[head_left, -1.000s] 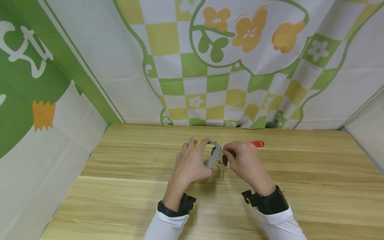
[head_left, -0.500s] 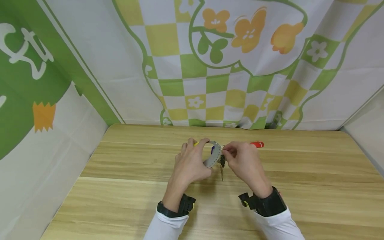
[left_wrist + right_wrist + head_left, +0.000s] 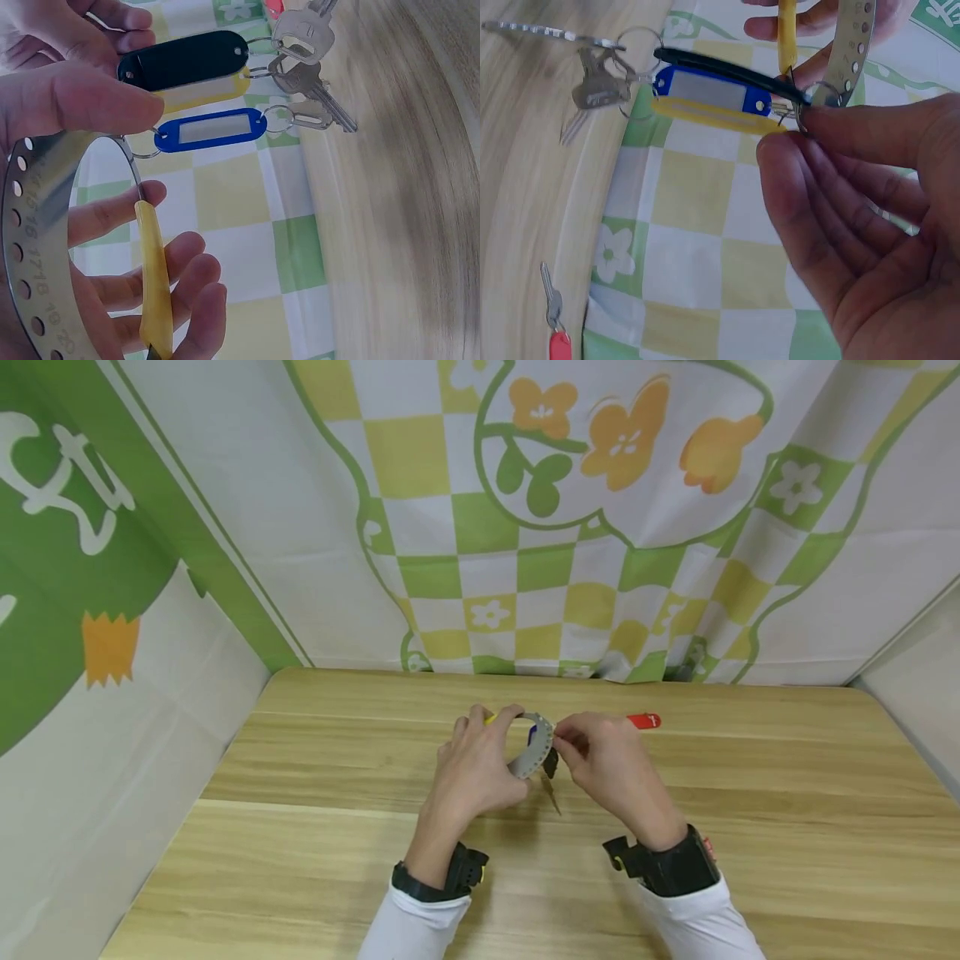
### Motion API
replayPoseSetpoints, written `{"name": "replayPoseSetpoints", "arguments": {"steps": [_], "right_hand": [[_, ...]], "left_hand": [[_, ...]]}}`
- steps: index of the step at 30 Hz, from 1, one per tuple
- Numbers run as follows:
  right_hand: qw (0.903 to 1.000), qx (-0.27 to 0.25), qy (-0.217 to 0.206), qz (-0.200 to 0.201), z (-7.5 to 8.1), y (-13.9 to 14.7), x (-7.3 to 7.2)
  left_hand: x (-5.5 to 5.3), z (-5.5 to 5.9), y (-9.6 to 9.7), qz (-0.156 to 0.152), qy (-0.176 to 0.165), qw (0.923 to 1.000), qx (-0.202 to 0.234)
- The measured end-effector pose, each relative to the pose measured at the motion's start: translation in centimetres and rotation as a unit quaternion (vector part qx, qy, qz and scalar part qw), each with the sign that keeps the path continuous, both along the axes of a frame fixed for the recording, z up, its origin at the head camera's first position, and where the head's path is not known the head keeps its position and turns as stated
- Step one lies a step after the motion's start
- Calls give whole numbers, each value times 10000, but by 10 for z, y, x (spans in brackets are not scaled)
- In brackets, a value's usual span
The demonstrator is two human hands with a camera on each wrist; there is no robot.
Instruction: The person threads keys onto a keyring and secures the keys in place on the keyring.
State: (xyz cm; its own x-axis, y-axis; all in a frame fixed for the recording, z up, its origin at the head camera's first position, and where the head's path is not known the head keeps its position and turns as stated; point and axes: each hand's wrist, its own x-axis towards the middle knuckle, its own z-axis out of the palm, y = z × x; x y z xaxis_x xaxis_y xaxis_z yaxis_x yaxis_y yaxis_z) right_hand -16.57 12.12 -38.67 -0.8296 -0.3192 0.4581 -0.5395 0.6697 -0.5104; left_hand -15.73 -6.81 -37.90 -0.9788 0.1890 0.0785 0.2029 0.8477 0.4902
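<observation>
My left hand (image 3: 476, 768) grips a large metal key ring (image 3: 534, 758), its curved plate punched with numbered holes; fingers wrap round the yellow handle (image 3: 155, 277). At the plate's right edge my right hand (image 3: 611, 760) pinches a small metal ring (image 3: 802, 114) between thumb and forefinger. By those fingertips are a black key tag (image 3: 184, 58), a yellow key tag (image 3: 712, 118) and a blue key tag (image 3: 214, 130). Keys (image 3: 304, 36) dangle from the tags' far ends. The right thumb hides part of the black and yellow tags in the left wrist view.
Behind the right hand lies a red key tag (image 3: 645, 721) with its own key (image 3: 551, 296) on the wooden table (image 3: 337, 860). A green-and-white checked curtain (image 3: 540, 568) hangs along the table's back edge.
The black tag has shifted slightly left toward the plate, and the dangling key now hangs at a slant. The left hand has hardly moved; the right fingertips have edged a little left.
</observation>
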Motion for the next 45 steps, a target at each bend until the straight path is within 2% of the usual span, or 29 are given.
{"name": "replayPoseSetpoints", "arguments": {"steps": [4,13,16,19,23,28,34,40,45], "right_hand": [[9994,-179,-282,-119,-1,0,0],[9995,-176,-228,96,3,5,0],[9995,-171,-259,48,3,13,-2],[9994,-173,-187,-235,1,24,-5],[9957,-228,8,-897,-3,43,-10],[9878,-308,-88,-1523,-9,58,-14],[9855,-242,-319,-1647,-17,66,-18],[9811,-103,-811,-1756,-22,79,-21],[9777,174,-1025,-1823,-27,87,-30]], "left_hand": [[0,0,1,26,6,10000,15],[-2,0,-1,82,32,10000,39],[-2,1,-2,97,59,9999,68],[-2,1,-3,99,78,9999,99],[-1,2,-3,83,88,9998,176],[0,2,-3,59,51,9998,203],[2,2,-4,95,2,9998,148],[1,1,-2,66,29,9998,185],[1,2,-1,81,6,9998,175]]}}
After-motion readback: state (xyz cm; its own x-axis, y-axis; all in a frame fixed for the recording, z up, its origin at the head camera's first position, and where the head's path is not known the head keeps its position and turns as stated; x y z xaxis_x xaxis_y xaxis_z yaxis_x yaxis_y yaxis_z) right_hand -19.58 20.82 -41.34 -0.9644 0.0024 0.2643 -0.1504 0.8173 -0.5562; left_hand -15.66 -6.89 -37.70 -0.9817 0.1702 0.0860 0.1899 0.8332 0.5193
